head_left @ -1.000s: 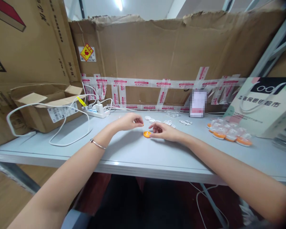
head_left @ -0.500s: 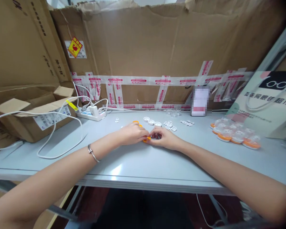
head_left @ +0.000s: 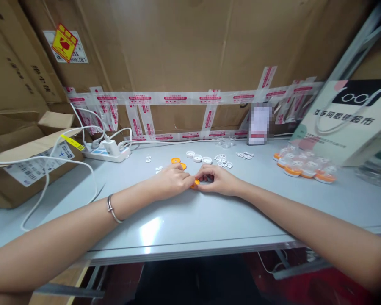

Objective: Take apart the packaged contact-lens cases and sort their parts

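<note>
My left hand (head_left: 171, 181) and my right hand (head_left: 216, 180) meet at the middle of the grey table (head_left: 190, 220), fingers curled and pinched together on a small orange round piece (head_left: 195, 183) that shows between them. Just behind my left hand lie two more orange pieces (head_left: 178, 162). Beyond the hands sit three white round caps (head_left: 197, 157) and a scatter of small white parts (head_left: 224, 161).
A cluster of clear cases with orange bases (head_left: 303, 166) stands at the right. A white power strip (head_left: 104, 152) with cables and an open cardboard box (head_left: 22, 156) are at the left. Taped cardboard walls (head_left: 190, 63) close the back; a printed paper bag (head_left: 346, 123) leans at the right.
My left hand came over to my right hand, and both now pinch the orange piece that my right hand alone touched. The camera tilted down and nearer.
</note>
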Action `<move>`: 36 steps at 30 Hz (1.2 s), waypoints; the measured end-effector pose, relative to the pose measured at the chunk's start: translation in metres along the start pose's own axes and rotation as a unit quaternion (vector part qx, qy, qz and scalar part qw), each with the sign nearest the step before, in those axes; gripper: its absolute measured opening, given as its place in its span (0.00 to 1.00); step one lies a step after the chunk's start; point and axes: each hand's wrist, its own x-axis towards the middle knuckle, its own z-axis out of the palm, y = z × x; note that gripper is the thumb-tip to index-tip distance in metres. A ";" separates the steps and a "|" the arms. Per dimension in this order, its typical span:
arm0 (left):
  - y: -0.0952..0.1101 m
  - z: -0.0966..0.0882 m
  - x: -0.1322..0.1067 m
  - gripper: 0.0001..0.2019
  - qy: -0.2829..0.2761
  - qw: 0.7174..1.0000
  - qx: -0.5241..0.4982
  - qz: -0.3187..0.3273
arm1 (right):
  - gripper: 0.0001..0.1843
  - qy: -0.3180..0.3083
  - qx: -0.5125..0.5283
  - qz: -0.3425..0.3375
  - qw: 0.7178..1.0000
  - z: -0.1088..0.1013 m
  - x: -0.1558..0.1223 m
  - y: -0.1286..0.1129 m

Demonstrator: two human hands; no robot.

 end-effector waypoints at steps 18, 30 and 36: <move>0.002 -0.006 0.006 0.13 0.008 0.996 0.073 0.054 | 0.10 0.009 -0.017 0.021 1.000 0.001 -0.001 -0.001; -0.006 -0.004 0.006 0.12 0.006 0.997 0.035 0.064 | 0.08 0.023 -0.030 0.015 0.999 0.002 0.000 -0.002; -0.006 0.007 0.003 0.12 0.019 1.000 -0.011 0.002 | 0.10 0.030 -0.025 0.035 0.999 0.003 -0.001 -0.005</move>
